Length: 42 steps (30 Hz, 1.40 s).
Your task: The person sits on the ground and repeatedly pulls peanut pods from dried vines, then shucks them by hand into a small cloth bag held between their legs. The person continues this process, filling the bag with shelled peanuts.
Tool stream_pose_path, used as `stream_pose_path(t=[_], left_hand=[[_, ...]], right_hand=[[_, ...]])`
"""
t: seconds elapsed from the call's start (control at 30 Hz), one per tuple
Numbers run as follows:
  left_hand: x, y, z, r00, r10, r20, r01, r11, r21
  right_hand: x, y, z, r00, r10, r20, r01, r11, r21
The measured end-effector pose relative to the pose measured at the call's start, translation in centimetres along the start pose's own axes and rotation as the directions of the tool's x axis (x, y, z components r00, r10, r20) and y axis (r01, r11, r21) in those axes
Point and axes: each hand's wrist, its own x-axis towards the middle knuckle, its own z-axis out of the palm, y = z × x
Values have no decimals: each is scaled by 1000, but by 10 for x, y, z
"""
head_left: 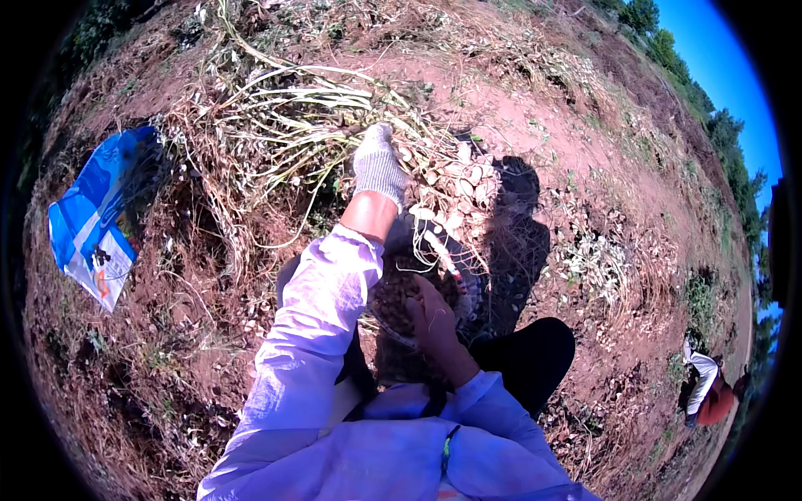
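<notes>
My left hand [380,163], in a pale knit glove, is closed around the stems of a bundle of peanut plants [317,100]. Pale peanut pods [468,179] hang in a cluster at the root end, just right of the glove. Below them, between my knees, a round basket [473,292] with a red-and-white wrapped part on its rim holds loose peanuts [388,301]. My bare right hand [434,321] reaches over the basket, fingers bent and partly in shade. Whether a peanut is between those fingers cannot be made out.
A blue-and-white plastic sack [100,217] lies at the left. Heaps of dry plants [225,184] spread across the reddish soil. My shadow [516,225] falls right of the pods. Another person [710,388] is low to the ground at the far right.
</notes>
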Motion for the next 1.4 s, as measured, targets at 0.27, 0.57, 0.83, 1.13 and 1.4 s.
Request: stream_pose_path(t=[0.27, 0.57, 0.83, 1.13, 1.4], left_hand=[[-14, -9, 1, 1000, -18, 14, 20, 995, -99], [-39, 8, 15, 974, -226, -10, 210, 920, -330], [-42, 12, 18, 970, -232, -70, 197, 924, -327], [17, -35, -18, 959, 271, -81, -233, 920, 314], [-50, 8, 19, 975, -214, -57, 188, 937, -295]], right_hand=[[48, -54, -28, 969, 215, 124, -185, 291, 939], [89, -77, -18, 911, 382, 153, -162, -9, 987], [81, -58, -48, 954, 101, 281, -295, 465, 835], [39, 4, -23, 961, 102, 257, -166, 956, 241], [89, -25, 9, 965, 238, 107, -97, -51, 994]])
